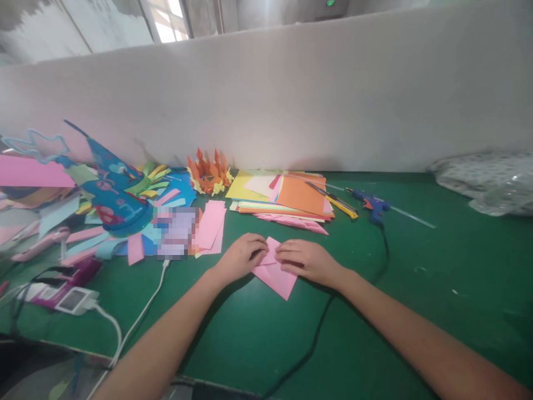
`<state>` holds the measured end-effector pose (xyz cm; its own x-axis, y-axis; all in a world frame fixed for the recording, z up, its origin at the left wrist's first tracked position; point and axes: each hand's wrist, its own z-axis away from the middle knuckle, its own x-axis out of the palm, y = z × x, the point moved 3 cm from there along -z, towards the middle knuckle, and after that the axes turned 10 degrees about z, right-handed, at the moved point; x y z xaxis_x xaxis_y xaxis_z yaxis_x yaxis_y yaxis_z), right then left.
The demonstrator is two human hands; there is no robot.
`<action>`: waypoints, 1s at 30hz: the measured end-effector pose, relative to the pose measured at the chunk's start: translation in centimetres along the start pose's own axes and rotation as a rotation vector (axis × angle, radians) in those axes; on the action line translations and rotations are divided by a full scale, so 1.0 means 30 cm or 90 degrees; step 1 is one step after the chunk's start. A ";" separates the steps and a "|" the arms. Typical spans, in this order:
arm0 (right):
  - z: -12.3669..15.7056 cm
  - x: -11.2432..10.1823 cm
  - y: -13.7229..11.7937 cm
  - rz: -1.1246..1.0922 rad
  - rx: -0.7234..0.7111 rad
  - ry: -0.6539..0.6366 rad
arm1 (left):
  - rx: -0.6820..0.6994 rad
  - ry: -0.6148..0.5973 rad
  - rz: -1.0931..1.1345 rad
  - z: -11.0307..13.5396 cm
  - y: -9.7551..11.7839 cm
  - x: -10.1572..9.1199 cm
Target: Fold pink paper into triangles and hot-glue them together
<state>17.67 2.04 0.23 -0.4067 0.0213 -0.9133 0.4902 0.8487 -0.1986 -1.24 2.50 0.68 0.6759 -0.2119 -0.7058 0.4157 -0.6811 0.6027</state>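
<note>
A pink sheet of paper (pixel 280 280), partly folded, lies on the green table in front of me with one corner pointing toward me. My left hand (pixel 241 258) has its fingers curled onto the paper's left edge. From the other side, my right hand (pixel 310 261) holds down the right edge, fingers bent over it. A smaller folded layer shows between the two hands near the top corner. The fingertips hide parts of both edges.
Behind the paper is a stack of coloured sheets (pixel 287 203), with a yellow utility knife (pixel 341 205) and a blue glue gun (pixel 375 205) to its right. An orange paper crown (pixel 210 172), pink strips (pixel 211 225) and a blue cone hat (pixel 119 194) stand left. Cables cross the table.
</note>
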 end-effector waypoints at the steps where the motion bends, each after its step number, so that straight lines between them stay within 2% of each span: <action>1: -0.002 0.002 0.005 0.007 0.019 0.004 | -0.001 -0.019 -0.003 0.004 0.009 -0.002; 5: -0.005 0.003 0.020 0.045 0.094 0.030 | 0.002 -0.054 -0.028 0.008 0.029 -0.001; 10: -0.002 -0.002 0.018 0.048 0.145 0.076 | -0.014 -0.052 -0.040 0.003 0.035 0.019; 15: 0.008 -0.013 0.042 0.039 0.278 0.157 | -0.026 -0.044 -0.053 -0.002 0.049 0.041; 20: 0.009 -0.008 0.071 0.026 0.322 0.146 | -0.019 -0.066 -0.082 0.000 0.053 0.040; 27: 0.007 0.005 0.078 -0.087 0.357 0.107 | -0.024 -0.081 -0.110 0.007 0.077 0.026; 30: 0.004 0.006 0.073 -0.038 0.346 0.122 | -0.037 -0.068 -0.103 0.006 0.082 0.038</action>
<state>18.78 3.84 -0.41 -0.5531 0.1200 -0.8244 0.7673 0.4589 -0.4479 0.45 0.45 1.29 0.5312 -0.1783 -0.8283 0.5494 -0.6717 0.4969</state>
